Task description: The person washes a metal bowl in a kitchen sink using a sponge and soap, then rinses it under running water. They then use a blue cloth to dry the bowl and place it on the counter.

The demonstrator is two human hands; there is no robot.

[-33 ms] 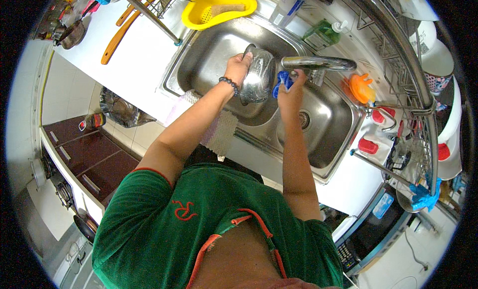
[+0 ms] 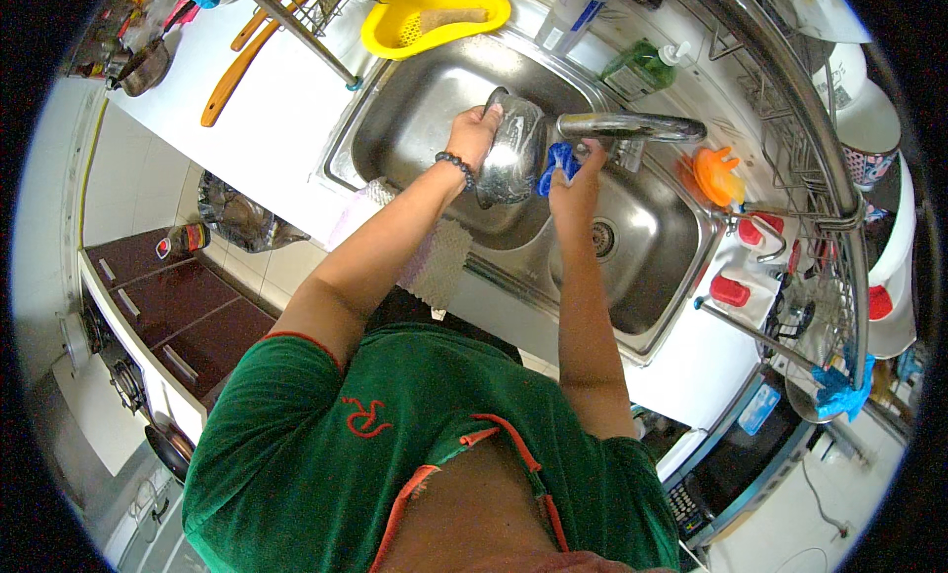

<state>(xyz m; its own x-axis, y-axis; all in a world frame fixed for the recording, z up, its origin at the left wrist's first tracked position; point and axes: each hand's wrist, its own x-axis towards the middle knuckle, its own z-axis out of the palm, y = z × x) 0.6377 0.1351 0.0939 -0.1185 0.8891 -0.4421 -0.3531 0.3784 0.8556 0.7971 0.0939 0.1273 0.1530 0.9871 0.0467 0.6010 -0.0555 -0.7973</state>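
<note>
Over the left basin of the steel sink (image 2: 395, 109), my left hand (image 2: 476, 135) grips a shiny metal pot (image 2: 517, 148) by its dark side handle. The pot is tilted on its side, and whitish streaks like suds mark its surface. Just right of it, my right hand (image 2: 577, 183) is closed on a crumpled blue scrubbing cloth (image 2: 559, 166). Its fingertips are under the chrome faucet (image 2: 632, 127), partly hidden. A narrow gap shows between cloth and pot.
A yellow strainer basket (image 2: 434, 20) sits at the sink's far left corner. Behind the faucet stand a green pump bottle (image 2: 642, 69) and a clear bottle (image 2: 575, 15). A metal dish rack (image 2: 844, 168) curves along the right. A textured cloth (image 2: 439, 262) hangs over the front edge.
My right hand and the blue cloth have shifted very slightly. The pot and my left hand look the same.
</note>
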